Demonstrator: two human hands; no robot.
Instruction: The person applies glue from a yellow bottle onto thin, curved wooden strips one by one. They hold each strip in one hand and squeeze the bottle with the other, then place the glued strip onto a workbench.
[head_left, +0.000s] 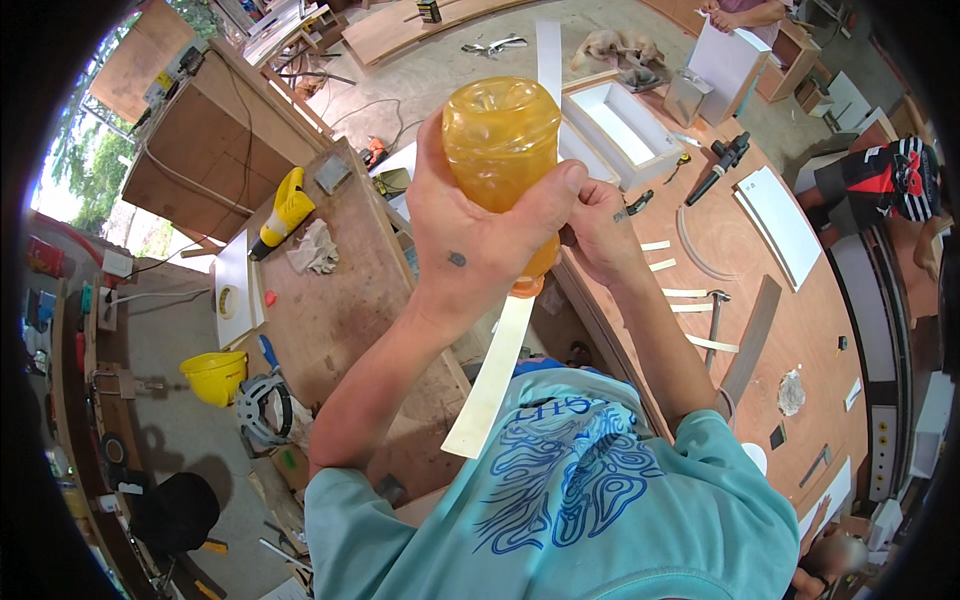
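Note:
A clear plastic bottle (502, 142) of amber liquid is tipped over, its base up and its orange neck end (527, 287) pointing down. My left hand (480, 217) wraps around it, thumb across the front. Behind the bottle runs a long pale edging strip (491, 390), which shows above it and again below, its lower end over my shirt. My right hand (607, 225) is close against the bottle's right side with its fingers curled inward. Its fingertips are hidden behind the bottle and my left thumb, so its grip on bottle or strip cannot be told.
On the right plywood table (652, 255) lie a claw hammer (715, 322), short pale strips, a black tool (720, 165) and white panels (780, 225). A yellow heat gun (283, 210) and a crumpled cloth (313, 249) rest on the left bench (337, 300). Other people are around the right table.

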